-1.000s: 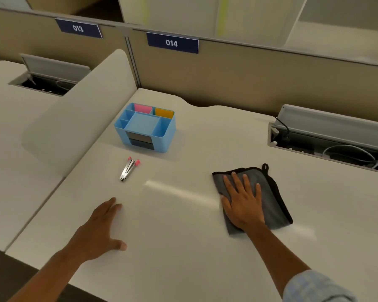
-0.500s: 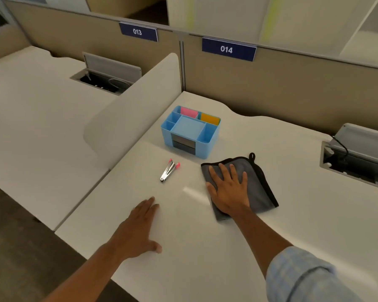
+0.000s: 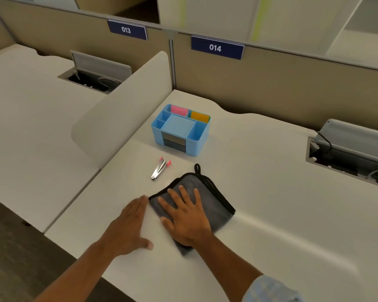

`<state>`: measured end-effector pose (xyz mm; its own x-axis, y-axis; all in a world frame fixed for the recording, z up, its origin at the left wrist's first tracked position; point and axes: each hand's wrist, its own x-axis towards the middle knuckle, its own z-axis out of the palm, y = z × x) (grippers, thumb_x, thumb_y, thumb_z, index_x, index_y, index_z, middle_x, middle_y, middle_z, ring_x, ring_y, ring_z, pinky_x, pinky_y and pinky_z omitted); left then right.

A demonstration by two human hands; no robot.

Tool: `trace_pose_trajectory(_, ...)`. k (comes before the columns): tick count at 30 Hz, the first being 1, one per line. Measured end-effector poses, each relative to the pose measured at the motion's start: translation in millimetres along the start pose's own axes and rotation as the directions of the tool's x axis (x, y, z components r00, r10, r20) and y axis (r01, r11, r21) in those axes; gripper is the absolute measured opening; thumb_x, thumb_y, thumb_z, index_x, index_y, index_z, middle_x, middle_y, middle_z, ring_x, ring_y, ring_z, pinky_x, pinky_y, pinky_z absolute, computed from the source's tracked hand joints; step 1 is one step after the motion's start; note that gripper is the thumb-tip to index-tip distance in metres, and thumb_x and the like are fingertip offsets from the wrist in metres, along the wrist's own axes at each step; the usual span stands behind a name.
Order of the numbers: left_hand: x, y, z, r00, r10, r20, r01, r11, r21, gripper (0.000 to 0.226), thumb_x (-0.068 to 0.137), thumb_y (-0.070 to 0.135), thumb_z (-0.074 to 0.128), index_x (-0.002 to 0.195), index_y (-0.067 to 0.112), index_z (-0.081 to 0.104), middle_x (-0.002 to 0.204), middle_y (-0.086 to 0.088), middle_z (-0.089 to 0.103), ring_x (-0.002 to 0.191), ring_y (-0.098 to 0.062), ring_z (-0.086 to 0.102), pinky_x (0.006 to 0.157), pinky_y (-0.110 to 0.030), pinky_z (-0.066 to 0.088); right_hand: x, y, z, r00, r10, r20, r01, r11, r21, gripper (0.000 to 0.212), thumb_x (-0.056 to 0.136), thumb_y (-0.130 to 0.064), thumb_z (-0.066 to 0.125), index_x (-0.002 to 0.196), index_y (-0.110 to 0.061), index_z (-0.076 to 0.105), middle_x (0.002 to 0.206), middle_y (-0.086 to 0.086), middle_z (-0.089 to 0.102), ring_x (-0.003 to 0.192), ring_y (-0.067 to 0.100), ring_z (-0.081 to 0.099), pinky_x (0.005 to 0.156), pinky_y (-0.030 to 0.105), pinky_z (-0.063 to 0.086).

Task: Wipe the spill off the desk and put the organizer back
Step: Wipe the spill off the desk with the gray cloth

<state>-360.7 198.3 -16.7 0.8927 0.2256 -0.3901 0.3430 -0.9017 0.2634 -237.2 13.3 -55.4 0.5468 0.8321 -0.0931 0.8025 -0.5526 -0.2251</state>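
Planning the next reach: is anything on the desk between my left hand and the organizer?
Yes. A small metal tool with pink tips lies on the desk between the left hand and the organizer.

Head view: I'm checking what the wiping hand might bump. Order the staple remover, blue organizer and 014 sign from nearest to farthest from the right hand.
From the right hand, flat on the grey cloth:
1. Staple remover, just ahead and slightly left on the desk.
2. Blue organizer, farther back, near the desk's rear left corner.
3. 014 sign, up on the partition behind.
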Motion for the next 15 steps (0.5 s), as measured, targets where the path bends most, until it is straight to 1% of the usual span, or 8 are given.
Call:
trace_pose_trajectory(4,-1,0,-1,1.0,0.014,0.001,-0.014,1.0,-0.001,0.144,0.071,0.068,0.079,0.158,0.02,-0.025,0.172,0.003,-0.017,0.16,-0.018,-0.009,0.126,-0.037,0.023,-38,9,5,0.994,-0.106,-0.004,0.106,0.994,-0.006,0.058,0.103,-0.063,0.021,0.158,-0.047,0.018,0.171,-0.003,0.018,0.159,0.028,0.001,0.123,0.063,-0.005)
trace_pose_trajectory(8,-2,0,-3,1.0,0.026,0.007,-0.026,1.0,-0.013,0.144,0.07,0.069,0.078,0.158,0.019,-0.025,0.172,0.004,-0.017,0.16,-0.018,-0.009,0.126,-0.039,0.025,-76,37,4,0.989,-0.146,0.01,0.146,0.989,-0.027,0.056,0.103,-0.061,0.026,0.158,-0.049,0.019,0.17,-0.008,0.019,0.159,0.024,0.002,0.123,0.063,-0.001)
trace_pose_trajectory(11,-4,2,-5,1.0,0.024,0.004,-0.024,1.0,-0.02,0.144,0.068,0.07,0.079,0.159,0.021,-0.022,0.172,0.006,-0.015,0.16,-0.016,-0.007,0.125,-0.04,0.03,-101,67,1,0.995,-0.103,0.015,0.103,0.994,-0.041,0.057,0.103,-0.063,0.026,0.158,-0.05,0.017,0.17,-0.011,0.018,0.159,0.022,0.002,0.123,0.063,0.003)
trace_pose_trajectory(13,-5,4,-7,1.0,0.016,-0.011,-0.016,1.0,-0.022,0.145,0.066,0.07,0.08,0.16,0.022,-0.019,0.172,0.008,-0.014,0.16,-0.014,-0.005,0.124,-0.04,0.032,-116,93,-6,0.999,-0.033,0.011,0.033,0.998,-0.055,0.058,0.103,-0.066,0.023,0.158,-0.051,0.014,0.17,-0.012,0.016,0.159,0.021,0.0,0.124,0.062,0.003)
trace_pose_trajectory(15,-6,7,-9,1.0,0.004,-0.017,-0.005,1.0,-0.021,0.146,0.065,0.069,0.082,0.161,0.022,-0.018,0.172,0.009,-0.013,0.159,-0.012,-0.004,0.124,-0.039,0.032,-130,122,-16,0.997,0.071,-0.003,-0.071,0.996,-0.059,0.059,0.102,-0.067,0.021,0.159,-0.051,0.011,0.171,-0.013,0.014,0.159,0.019,-0.001,0.124,0.06,0.002)
